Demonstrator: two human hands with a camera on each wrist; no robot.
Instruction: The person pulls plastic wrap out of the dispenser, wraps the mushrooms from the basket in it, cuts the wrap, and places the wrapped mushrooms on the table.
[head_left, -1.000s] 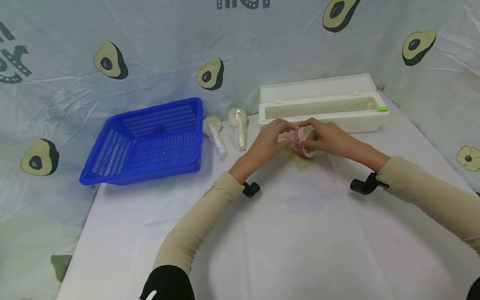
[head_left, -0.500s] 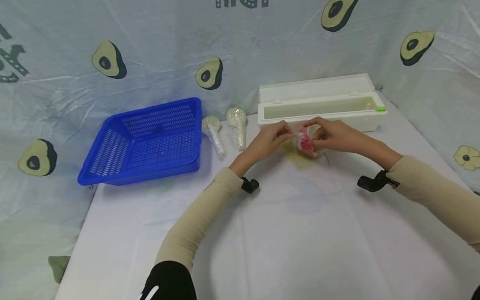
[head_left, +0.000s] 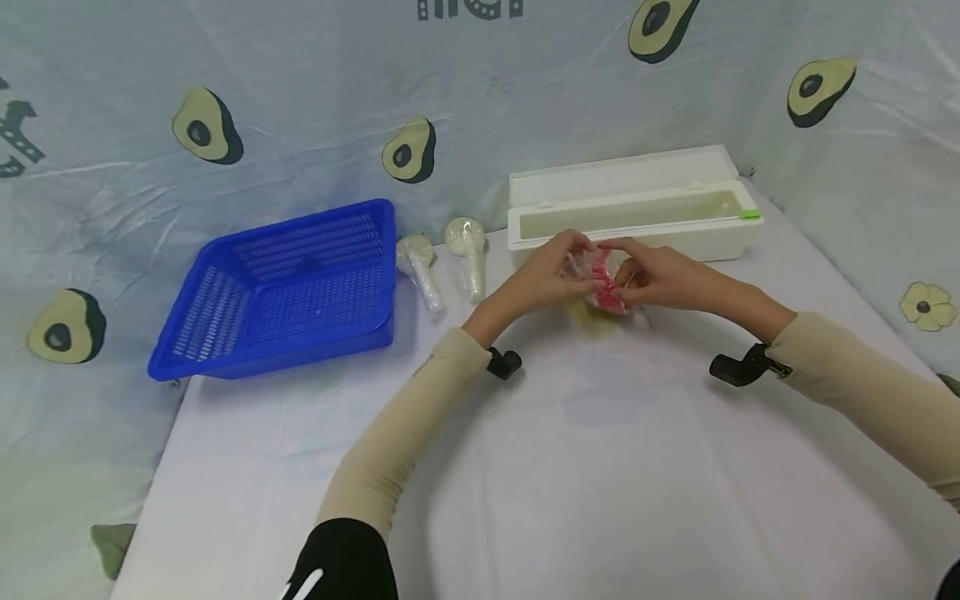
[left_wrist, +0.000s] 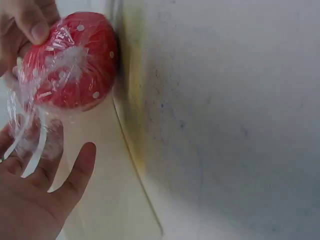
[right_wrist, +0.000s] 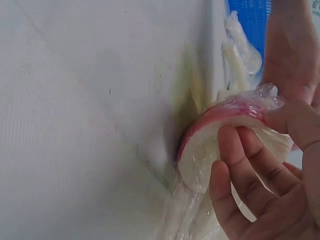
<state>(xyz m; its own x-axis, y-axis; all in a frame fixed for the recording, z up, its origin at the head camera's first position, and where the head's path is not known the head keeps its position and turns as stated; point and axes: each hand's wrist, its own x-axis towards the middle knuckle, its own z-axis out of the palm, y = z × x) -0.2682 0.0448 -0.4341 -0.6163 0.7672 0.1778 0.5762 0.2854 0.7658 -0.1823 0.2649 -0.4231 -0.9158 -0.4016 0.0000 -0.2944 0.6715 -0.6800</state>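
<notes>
In the head view, both hands are around a red mushroom-cap shape [head_left: 609,302] wrapped in clear plastic, held above the table in front of the white box. The left wrist view shows its domed red top [left_wrist: 90,75] with white dots and loose film gathered on one side. My right hand [head_left: 663,275] pinches the cap's rim, with several fingers [right_wrist: 235,155] under its pale underside. My left hand [head_left: 543,271] is at the loose plastic wrap [left_wrist: 37,135]; its thumb [left_wrist: 82,165] stands apart from the film and its other fingers are partly behind it.
A long white box [head_left: 622,242] with its lid raised stands behind the hands. Two pale, round-headed handled objects in clear wrap, the nearer one [head_left: 422,271] and its neighbour [head_left: 468,258], lie beside a blue perforated basket [head_left: 270,367]. A patterned cloth [head_left: 315,100] hangs behind the table.
The red cap turned to show its dome, then tilted slightly. My left hand, which was pinching the film half a second ago, has spread its thumb and fingers around it. Right hand keeps hold.
</notes>
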